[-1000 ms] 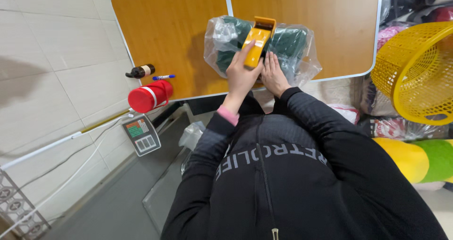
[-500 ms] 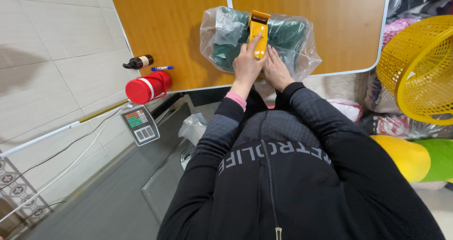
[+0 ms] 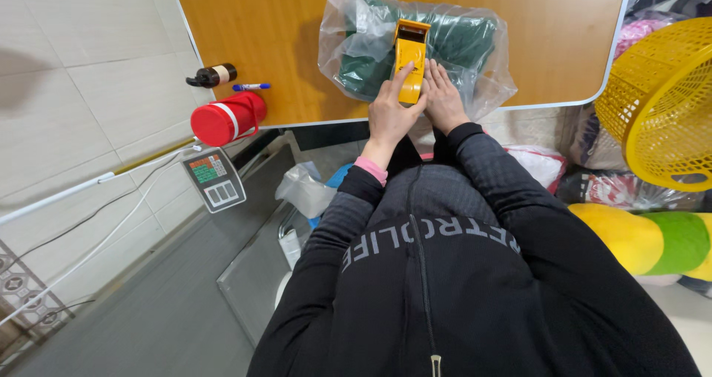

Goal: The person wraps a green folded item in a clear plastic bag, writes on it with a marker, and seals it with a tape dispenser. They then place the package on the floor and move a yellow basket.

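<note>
A clear plastic bag with dark green fabric inside lies on the orange wooden table, near its front edge. My left hand, with a pink cuff at the wrist, grips a yellow tape dispenser that rests on top of the bag along its middle. Just right of the dispenser, my right hand lies flat on the bag, fingers together and pressing down. Both black sleeves reach forward from my chest.
A red flask, a small brown bottle and a blue pen sit at the table's left edge. A digital scale stands on the floor below. A yellow mesh basket and packed bags are at the right.
The dispenser has slid a little toward me along the bag under my left hand. My right hand stays pressed on the bag beside it. The view has shifted slightly.
</note>
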